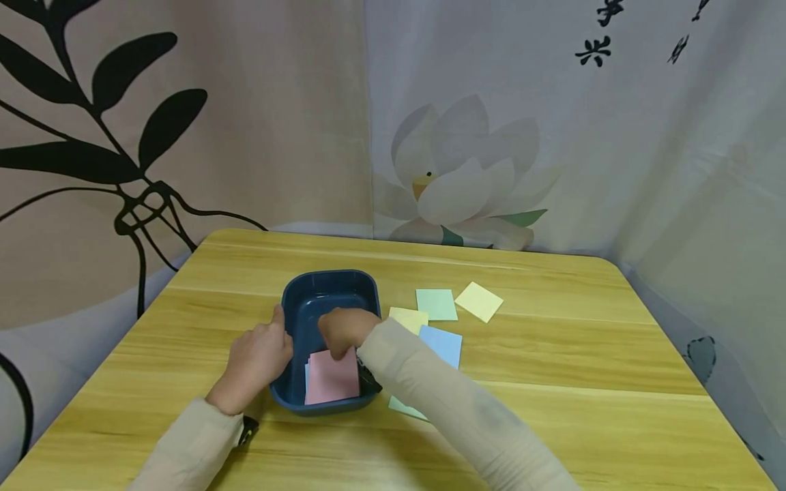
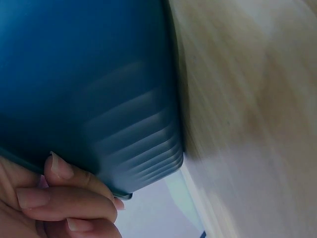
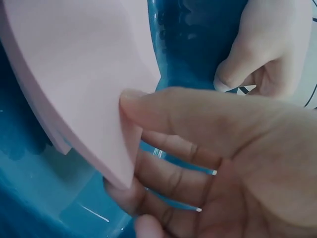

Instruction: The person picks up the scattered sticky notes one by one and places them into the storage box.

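A dark blue plastic box (image 1: 331, 286) stands on the wooden table. My left hand (image 1: 258, 356) grips its left rim, the thumb over the edge; in the left wrist view curled fingers (image 2: 74, 198) lie against the box's outer wall. Inside the box, my right hand (image 1: 347, 330) pinches a pink pad of sticky notes (image 1: 332, 379) between thumb and fingers. The right wrist view shows this pink pad (image 3: 84, 84) bending at the pinched corner. A light blue edge of another pad (image 1: 306, 385) peeks out on the pink one's left side.
Right of the box lie a light green pad (image 1: 437, 305), a cream pad (image 1: 479, 302), a yellow pad (image 1: 408, 318) and a blue pad (image 1: 445, 345). Another green pad (image 1: 405, 408) is partly hidden by the right sleeve (image 1: 454, 409). Printed curtains (image 1: 295, 123) hang behind the table.
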The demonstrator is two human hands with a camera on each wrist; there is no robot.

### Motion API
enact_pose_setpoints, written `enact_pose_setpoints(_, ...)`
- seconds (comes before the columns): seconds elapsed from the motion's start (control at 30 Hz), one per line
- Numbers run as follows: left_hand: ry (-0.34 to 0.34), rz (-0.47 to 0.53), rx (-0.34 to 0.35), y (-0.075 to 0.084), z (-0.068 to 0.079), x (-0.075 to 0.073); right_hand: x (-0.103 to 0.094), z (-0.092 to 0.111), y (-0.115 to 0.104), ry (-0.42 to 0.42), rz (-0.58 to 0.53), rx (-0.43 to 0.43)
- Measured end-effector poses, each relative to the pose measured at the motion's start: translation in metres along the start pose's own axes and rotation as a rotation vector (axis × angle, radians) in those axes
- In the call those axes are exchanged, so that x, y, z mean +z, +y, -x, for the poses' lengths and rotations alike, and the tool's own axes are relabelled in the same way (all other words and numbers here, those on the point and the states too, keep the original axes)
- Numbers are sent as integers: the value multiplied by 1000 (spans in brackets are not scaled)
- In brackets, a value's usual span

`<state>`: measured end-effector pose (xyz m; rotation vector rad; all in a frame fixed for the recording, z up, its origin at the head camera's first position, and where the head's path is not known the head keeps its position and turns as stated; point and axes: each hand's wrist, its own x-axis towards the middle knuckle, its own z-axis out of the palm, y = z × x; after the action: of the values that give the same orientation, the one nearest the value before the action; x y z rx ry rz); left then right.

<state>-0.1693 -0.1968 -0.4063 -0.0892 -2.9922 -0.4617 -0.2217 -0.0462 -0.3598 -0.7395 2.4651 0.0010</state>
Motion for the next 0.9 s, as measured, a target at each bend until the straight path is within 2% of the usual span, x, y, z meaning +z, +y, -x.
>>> enact_pose_setpoints(0.3, -11, 5, -6, 0, 0, 0, -1, 7, -5, 9, 56, 40)
enact_pose_setpoints(0.9, -5, -3, 5, 1, 0, -2, -3, 12, -6, 16, 71, 5)
